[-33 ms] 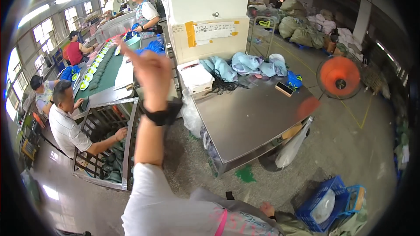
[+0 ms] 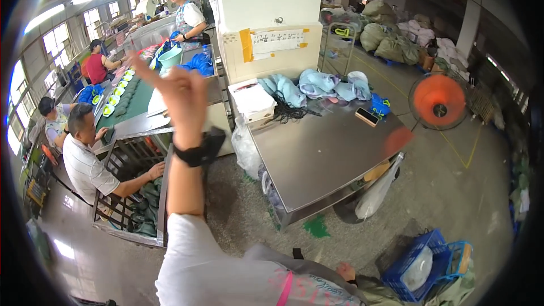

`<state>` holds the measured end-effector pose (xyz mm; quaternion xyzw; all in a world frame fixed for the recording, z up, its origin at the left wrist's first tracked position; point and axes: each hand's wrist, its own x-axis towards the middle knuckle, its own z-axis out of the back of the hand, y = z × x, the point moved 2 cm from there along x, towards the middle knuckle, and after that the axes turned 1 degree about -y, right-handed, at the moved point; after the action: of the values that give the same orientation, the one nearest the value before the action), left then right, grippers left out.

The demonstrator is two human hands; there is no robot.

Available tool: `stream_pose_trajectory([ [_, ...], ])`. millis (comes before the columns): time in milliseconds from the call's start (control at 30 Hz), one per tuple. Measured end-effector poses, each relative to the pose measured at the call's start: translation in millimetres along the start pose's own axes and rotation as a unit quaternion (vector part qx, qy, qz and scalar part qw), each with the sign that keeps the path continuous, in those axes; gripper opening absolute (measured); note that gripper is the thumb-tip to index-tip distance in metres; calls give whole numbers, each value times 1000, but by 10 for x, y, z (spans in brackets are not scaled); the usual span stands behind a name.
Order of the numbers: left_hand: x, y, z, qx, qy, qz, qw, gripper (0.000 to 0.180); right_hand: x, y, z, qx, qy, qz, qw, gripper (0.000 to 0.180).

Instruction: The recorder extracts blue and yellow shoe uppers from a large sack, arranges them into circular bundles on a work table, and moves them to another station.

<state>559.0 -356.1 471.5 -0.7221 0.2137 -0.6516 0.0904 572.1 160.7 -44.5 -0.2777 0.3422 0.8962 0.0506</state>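
Nearly unchanged since the earlier frame; left hand (image 2: 184, 99) a shade further left.

Head view: left hand raised, empty, one finger out, the rest loosely curled. Right hand (image 2: 344, 272) barely shows low by the clothing; grip cannot be told. Pale blue fabric pieces (image 2: 317, 84) lie at the back of the steel bench (image 2: 323, 158), well apart from both hands. Judged light, soft and limp; pinch a fold.

Steel table (image 2: 328, 153) — blue cloths (image 2: 317, 84), black cords (image 2: 288, 112), phone (image 2: 368, 116).
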Motion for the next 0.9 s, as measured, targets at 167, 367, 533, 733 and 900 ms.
stream_pose_trajectory([
  [167,-366,-18,161,-14,95,43,994,92,648,-631,-250,-234,-7,121,965,32],
  [367,-1674,869,-205,140,336,33,931,94,1106,-265,-420,-266,22,256,929,30],
  [533,-3262,1008,-445,148,658,21,739,86,1132,-300,-762,-271,47,322,906,29],
  [733,-4086,948,-619,123,803,83,577,83,558,-2131,-1493,-265,62,272,923,28],
  [900,-4641,1138,-609,185,825,-93,526,60,-448,0,-922,-98,41,15,994,31],
])
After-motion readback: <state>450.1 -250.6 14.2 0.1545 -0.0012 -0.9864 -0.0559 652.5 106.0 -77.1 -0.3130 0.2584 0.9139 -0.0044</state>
